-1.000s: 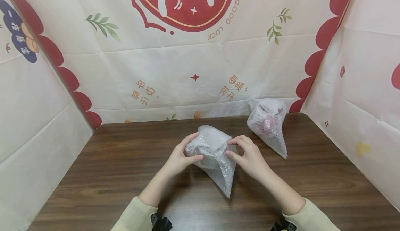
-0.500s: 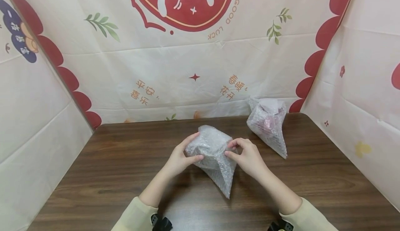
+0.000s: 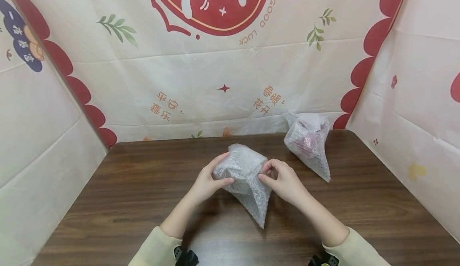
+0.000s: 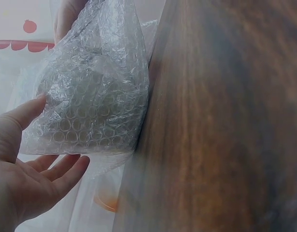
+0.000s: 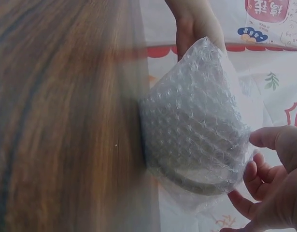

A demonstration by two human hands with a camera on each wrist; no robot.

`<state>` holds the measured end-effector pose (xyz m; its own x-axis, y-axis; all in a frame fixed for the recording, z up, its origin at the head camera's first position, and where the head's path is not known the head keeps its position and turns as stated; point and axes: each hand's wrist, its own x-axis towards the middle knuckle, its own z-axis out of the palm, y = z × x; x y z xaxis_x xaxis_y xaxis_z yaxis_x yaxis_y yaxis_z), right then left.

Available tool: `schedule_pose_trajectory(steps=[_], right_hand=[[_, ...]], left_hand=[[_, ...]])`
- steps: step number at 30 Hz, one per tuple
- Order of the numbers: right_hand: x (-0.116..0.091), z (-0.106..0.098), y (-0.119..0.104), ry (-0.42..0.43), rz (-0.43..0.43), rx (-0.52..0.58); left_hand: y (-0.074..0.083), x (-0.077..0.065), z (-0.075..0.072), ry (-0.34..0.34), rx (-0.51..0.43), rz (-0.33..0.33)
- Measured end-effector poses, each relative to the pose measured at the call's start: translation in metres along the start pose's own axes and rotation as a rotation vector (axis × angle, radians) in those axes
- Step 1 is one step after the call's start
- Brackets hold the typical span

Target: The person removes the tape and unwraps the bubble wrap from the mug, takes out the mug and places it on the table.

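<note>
A bundle of clear bubble wrap (image 3: 244, 174) stands on the brown wooden table, one pointed corner of the wrap hanging toward the front. Through the plastic, the right wrist view shows a curved edge inside; the wrapped thing itself is obscured. My left hand (image 3: 208, 180) holds the bundle's left side, thumb in front and fingers behind. At the right side, my right hand (image 3: 285, 180) pinches the edge of the wrap between thumb and index finger. The left wrist view shows the left thumb (image 4: 30, 112) against the bubbles, with the other fingers curving round the far side.
Another bubble-wrapped bundle (image 3: 308, 144), with something pinkish inside, stands at the table's back right. Printed cloth (image 3: 201, 74) hangs behind the table (image 3: 136, 186) and along both sides. Black wrist cameras (image 3: 186, 257) sit at the cuffs.
My right thumb and fingers have drawn closer together on the wrap's edge since a second ago. The left hand and the bundle have stayed nearly still.
</note>
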<state>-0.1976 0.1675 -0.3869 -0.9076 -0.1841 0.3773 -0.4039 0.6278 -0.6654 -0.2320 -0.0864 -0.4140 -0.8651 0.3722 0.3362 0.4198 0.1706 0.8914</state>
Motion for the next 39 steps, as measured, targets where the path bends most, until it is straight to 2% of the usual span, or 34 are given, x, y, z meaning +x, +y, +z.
schedule_pose_trajectory(steps=[8, 11, 17, 24, 26, 33, 39], right_hand=[[-0.002, -0.004, -0.005, -0.081, 0.075, 0.082], [-0.002, -0.006, -0.007, -0.089, 0.078, 0.132], [-0.001, -0.008, -0.007, -0.071, 0.074, 0.185], [0.002, -0.009, -0.004, -0.032, 0.125, 0.204], [0.003, -0.010, -0.003, -0.027, 0.125, 0.227], [0.003, -0.012, -0.001, -0.029, 0.103, 0.269], [0.004, -0.011, 0.001, -0.017, 0.094, 0.275]], left_hand=[[0.000, 0.001, 0.000, 0.006, -0.011, -0.011], [-0.001, 0.001, 0.000, 0.006, -0.006, -0.004], [-0.001, 0.001, 0.000, 0.004, 0.001, 0.009], [0.001, 0.001, 0.000, -0.006, -0.024, -0.027], [0.005, 0.001, 0.000, -0.009, -0.026, -0.039], [0.037, -0.006, -0.004, -0.034, -0.025, -0.030], [0.037, -0.006, -0.008, -0.050, -0.042, 0.001]])
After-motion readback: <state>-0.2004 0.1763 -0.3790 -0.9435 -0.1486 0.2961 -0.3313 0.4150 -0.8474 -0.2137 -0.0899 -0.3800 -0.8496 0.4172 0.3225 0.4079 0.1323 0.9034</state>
